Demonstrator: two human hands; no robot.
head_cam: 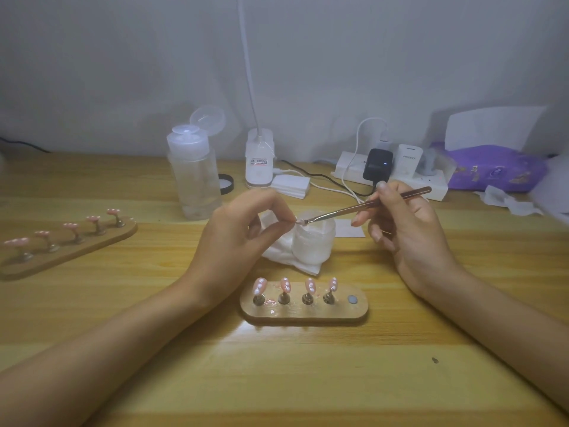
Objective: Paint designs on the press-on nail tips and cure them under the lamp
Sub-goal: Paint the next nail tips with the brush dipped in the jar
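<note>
Head: left hand [243, 229] pinches half-hidden nail tip [298, 222], right hand [409, 229] holds brush [363, 206].

Pinching a nail tip [298, 222] between thumb and forefinger of the left hand [243, 229]; gripping a brush [369, 206] pen-fashion in the right hand [409, 229]; reaching in on bare forearms [123, 334] from near left and near right.

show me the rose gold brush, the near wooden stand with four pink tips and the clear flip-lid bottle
rose-gold metal brush [338, 212], head view, mid shaft
near oval wooden stand [311, 313], head view, bare front of base
clear plastic flip-lid bottle [197, 180], head view, middle of body
</note>
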